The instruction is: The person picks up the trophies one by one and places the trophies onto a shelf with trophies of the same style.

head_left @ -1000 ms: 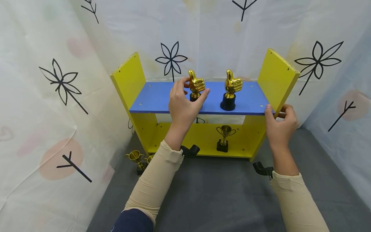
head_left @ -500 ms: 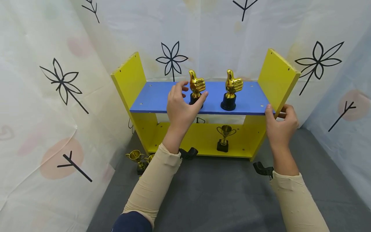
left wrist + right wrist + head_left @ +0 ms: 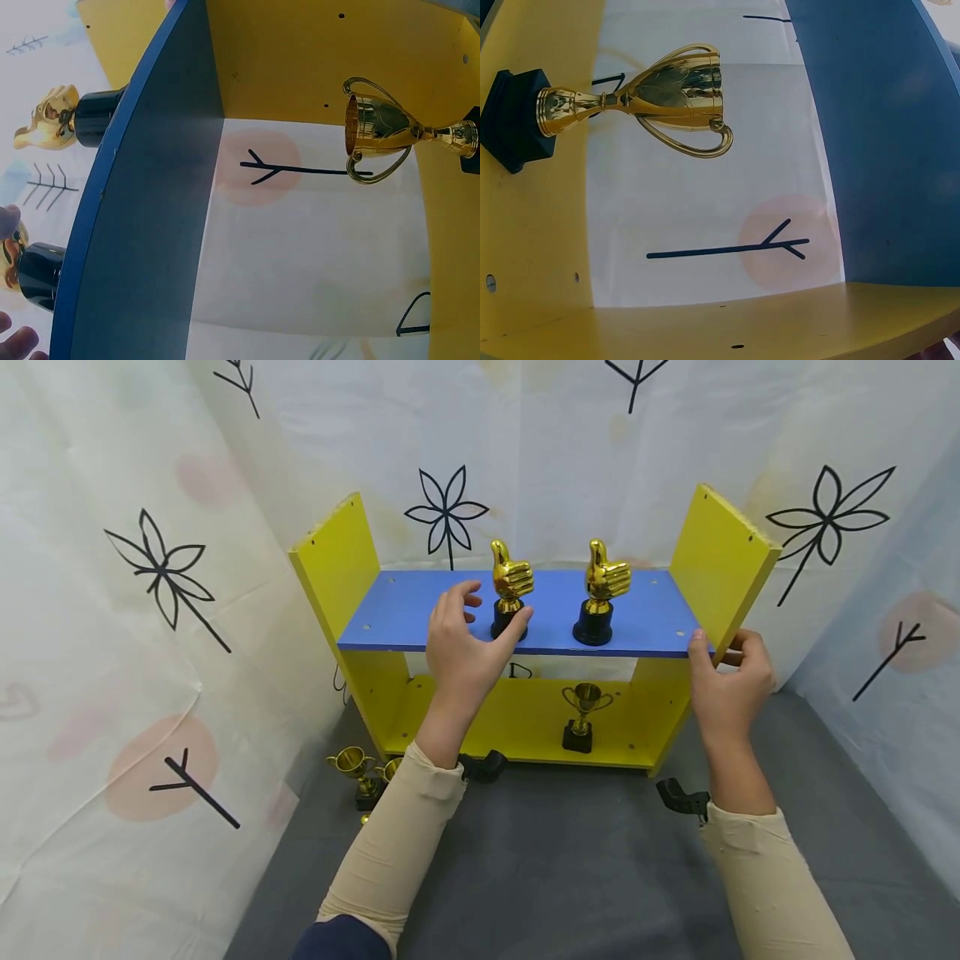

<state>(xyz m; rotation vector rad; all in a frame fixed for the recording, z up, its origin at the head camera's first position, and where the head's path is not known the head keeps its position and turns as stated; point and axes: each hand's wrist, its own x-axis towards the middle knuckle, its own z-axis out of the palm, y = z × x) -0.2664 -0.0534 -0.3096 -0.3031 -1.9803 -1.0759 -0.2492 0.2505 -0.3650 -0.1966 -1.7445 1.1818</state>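
Two gold thumbs-up trophies on black bases, a left one [image 3: 512, 578] and a right one [image 3: 606, 581], stand upright on the blue shelf board [image 3: 420, 610]. My left hand [image 3: 463, 647] is just in front and left of the left trophy, thumb and fingers spread apart around it, holding nothing. In the left wrist view its fingertips [image 3: 19, 343] show at the lower left edge. My right hand [image 3: 731, 685] grips the yellow side panel [image 3: 720, 560] of the shelf, thumb at the board's front corner, fingers round the outside.
A gold two-handled cup trophy [image 3: 581, 714] stands on the yellow bottom board [image 3: 517, 718]. On the grey floor [image 3: 570, 852], left of the shelf, sit another cup [image 3: 352, 764] and a second one [image 3: 390, 768], partly hidden by my left sleeve. Patterned cloth [image 3: 585, 460] hangs behind.
My left hand has drawn back slightly to the left and down from the left thumbs-up trophy, its fingers coming clear of it. Both trophies and my right hand stay in place.
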